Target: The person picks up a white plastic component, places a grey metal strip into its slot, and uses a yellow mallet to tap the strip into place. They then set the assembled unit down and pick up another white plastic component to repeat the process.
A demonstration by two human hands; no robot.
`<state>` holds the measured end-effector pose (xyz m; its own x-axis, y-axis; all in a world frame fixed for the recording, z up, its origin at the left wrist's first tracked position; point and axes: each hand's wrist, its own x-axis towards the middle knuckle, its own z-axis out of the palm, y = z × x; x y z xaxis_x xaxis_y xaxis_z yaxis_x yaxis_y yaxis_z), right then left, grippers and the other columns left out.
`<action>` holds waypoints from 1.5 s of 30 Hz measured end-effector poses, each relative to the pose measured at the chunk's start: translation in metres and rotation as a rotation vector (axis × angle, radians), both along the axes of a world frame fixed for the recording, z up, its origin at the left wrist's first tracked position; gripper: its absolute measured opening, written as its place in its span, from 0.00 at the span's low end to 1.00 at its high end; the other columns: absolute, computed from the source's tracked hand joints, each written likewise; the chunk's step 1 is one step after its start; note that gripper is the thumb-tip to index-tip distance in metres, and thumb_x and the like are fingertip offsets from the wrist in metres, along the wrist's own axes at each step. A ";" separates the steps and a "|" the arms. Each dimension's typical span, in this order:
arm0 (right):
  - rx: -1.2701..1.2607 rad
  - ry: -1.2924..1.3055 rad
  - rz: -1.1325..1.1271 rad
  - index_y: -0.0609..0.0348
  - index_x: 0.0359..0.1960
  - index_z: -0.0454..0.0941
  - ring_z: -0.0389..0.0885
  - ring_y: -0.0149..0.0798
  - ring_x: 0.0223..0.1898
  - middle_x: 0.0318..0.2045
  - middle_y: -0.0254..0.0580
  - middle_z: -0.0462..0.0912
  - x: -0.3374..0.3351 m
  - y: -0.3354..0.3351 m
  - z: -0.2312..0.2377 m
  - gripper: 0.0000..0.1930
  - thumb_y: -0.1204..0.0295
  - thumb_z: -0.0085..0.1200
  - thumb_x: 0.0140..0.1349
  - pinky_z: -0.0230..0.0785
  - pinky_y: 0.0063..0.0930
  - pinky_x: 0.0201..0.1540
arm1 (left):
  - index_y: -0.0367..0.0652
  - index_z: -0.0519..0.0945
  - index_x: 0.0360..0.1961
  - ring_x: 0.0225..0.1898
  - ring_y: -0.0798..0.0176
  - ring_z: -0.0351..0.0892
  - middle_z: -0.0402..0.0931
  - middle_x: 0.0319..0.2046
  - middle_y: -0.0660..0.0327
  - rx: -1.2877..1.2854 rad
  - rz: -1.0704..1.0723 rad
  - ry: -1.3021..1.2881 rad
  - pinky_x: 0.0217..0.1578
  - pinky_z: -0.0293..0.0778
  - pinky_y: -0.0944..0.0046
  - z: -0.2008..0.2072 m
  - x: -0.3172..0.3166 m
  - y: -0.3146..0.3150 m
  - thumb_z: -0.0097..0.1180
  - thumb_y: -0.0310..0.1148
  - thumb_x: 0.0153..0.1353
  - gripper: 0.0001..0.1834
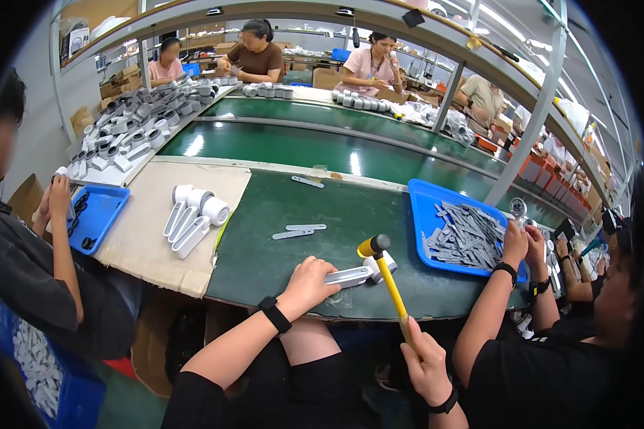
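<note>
Head view: my left grip (311, 284) holds a grey piece (350, 277), my right grip (425, 361) a hammer (391, 286); tray (423, 202) at the hammer's two o'clock.

Hammer (392, 287): one; yellow handle, yellow-and-black head; held aslant, head uppermost, overlapping the appliance in view, contact indeterminable. Handheld appliance (349, 277): one; white and grey; long handle to the left, rounded head to the right, partly hidden by the hammer; near front edge of green table (265, 204).
</note>
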<state>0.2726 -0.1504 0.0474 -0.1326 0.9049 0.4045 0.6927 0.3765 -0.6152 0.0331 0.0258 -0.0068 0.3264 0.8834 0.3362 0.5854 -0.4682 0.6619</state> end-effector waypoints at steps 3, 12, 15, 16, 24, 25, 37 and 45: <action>-0.153 -0.148 0.033 0.57 0.64 0.69 0.74 0.47 0.26 0.25 0.48 0.73 0.002 0.003 -0.009 0.29 0.82 0.56 0.58 0.67 0.33 0.31 | 0.38 0.86 0.35 0.43 0.48 0.77 0.83 0.34 0.51 0.022 0.002 0.033 0.46 0.74 0.52 0.001 0.004 -0.002 0.67 0.33 0.46 0.14; -0.169 -0.145 0.031 0.57 0.64 0.70 0.74 0.46 0.25 0.23 0.48 0.72 0.005 0.005 -0.009 0.29 0.81 0.56 0.58 0.68 0.33 0.32 | 0.36 0.83 0.41 0.42 0.53 0.80 0.83 0.36 0.54 -0.337 -0.032 -0.246 0.46 0.75 0.57 -0.011 -0.010 -0.009 0.67 0.34 0.51 0.18; -0.159 -0.129 0.059 0.58 0.65 0.69 0.74 0.46 0.26 0.24 0.49 0.73 0.002 0.008 -0.007 0.30 0.81 0.57 0.58 0.68 0.32 0.33 | 0.37 0.83 0.41 0.40 0.55 0.81 0.83 0.35 0.56 -0.182 0.085 -0.177 0.44 0.76 0.58 -0.025 -0.008 -0.017 0.68 0.34 0.52 0.16; -0.121 -0.098 0.058 0.57 0.65 0.69 0.74 0.48 0.25 0.24 0.48 0.73 0.002 0.007 -0.006 0.30 0.81 0.56 0.58 0.68 0.35 0.31 | 0.40 0.83 0.40 0.40 0.55 0.79 0.82 0.34 0.58 -0.128 0.143 -0.210 0.43 0.74 0.57 -0.028 -0.005 -0.020 0.69 0.36 0.50 0.17; -0.150 -0.163 0.111 0.61 0.64 0.69 0.71 0.41 0.25 0.25 0.46 0.71 -0.003 0.012 -0.001 0.29 0.83 0.57 0.57 0.66 0.29 0.32 | 0.45 0.85 0.38 0.42 0.56 0.74 0.80 0.31 0.64 0.124 0.257 -0.203 0.46 0.68 0.55 -0.037 0.000 -0.024 0.72 0.39 0.46 0.17; -0.127 -0.141 0.093 0.61 0.63 0.69 0.72 0.43 0.25 0.25 0.46 0.71 -0.005 0.009 0.005 0.29 0.83 0.57 0.58 0.66 0.30 0.32 | 0.45 0.86 0.37 0.42 0.56 0.73 0.80 0.30 0.64 0.116 0.242 -0.180 0.46 0.68 0.55 -0.035 -0.002 -0.024 0.72 0.39 0.46 0.17; -0.048 -0.049 0.097 0.60 0.63 0.70 0.72 0.45 0.25 0.25 0.48 0.70 -0.017 0.006 0.008 0.29 0.81 0.57 0.57 0.66 0.32 0.30 | 0.45 0.86 0.30 0.40 0.56 0.72 0.78 0.27 0.65 0.159 0.235 -0.179 0.42 0.69 0.56 -0.034 -0.003 -0.020 0.73 0.41 0.43 0.15; -0.066 -0.063 0.109 0.60 0.63 0.70 0.71 0.45 0.24 0.23 0.47 0.68 -0.017 0.007 0.002 0.29 0.82 0.57 0.57 0.64 0.33 0.29 | 0.45 0.86 0.30 0.41 0.56 0.73 0.77 0.26 0.65 0.124 0.246 -0.169 0.42 0.68 0.56 -0.036 -0.004 -0.020 0.73 0.40 0.43 0.15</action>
